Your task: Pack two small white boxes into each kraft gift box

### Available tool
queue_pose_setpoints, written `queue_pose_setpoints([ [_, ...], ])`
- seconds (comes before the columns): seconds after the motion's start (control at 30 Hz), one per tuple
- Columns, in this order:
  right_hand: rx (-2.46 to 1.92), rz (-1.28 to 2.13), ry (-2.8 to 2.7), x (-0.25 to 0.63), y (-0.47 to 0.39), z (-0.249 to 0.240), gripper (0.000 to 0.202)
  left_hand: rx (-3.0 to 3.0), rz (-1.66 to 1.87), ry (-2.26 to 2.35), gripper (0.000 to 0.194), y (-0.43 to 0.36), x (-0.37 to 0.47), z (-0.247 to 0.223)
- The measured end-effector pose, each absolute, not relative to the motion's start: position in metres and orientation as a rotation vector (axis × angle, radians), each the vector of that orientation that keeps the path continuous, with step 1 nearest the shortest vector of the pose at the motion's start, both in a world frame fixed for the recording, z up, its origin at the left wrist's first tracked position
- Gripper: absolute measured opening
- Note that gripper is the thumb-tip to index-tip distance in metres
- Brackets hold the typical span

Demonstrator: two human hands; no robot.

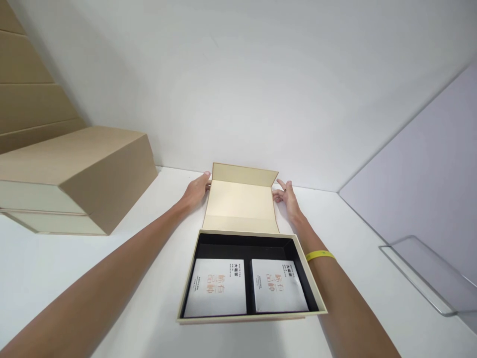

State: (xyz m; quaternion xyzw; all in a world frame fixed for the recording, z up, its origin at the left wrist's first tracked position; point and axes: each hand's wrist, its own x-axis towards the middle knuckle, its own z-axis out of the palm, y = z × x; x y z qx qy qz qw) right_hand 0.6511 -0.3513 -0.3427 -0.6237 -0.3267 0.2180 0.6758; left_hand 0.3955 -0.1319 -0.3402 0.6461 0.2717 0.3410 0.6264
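A cream gift box (pixel 320 309) with a black lining stands open on the white surface before me. Its hinged lid (pixel 240 199) lies folded back toward the wall, with the end flap (pixel 244 174) tilted up. Two white cartons with orange and black print, a left carton (pixel 227 303) and a right carton (pixel 276 301), lie side by side in the box. My left hand (pixel 196 191) is closed at the lid's left edge, its fingertips partly hidden there. At the right edge, my right hand (pixel 287 196) has its fingers apart, the lower ones touching or close to the lid.
Closed tan and cream boxes (pixel 112 189) stand at the left. Behind them rises a stack of brown cartons (pixel 33 99). A white wall (pixel 242 89) closes off the back. At the right are a pale panel (pixel 428 174) and a clear rectangular object with a grey rim (pixel 417 281).
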Motion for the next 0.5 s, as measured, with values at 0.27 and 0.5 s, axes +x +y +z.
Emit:
queue_pose_setpoints([
  [0.27,-1.406,0.474,-0.732,0.6494,-0.3522,-0.3428,0.065,1.48,0.809,0.634,0.083,-0.1297,0.3974,-0.3418],
  [0.5,-1.421,0.475,-0.738,0.6485,-0.3528,-0.341,0.065,1.481,0.795,0.636,0.066,-0.1362,0.3957,-0.3358],
])
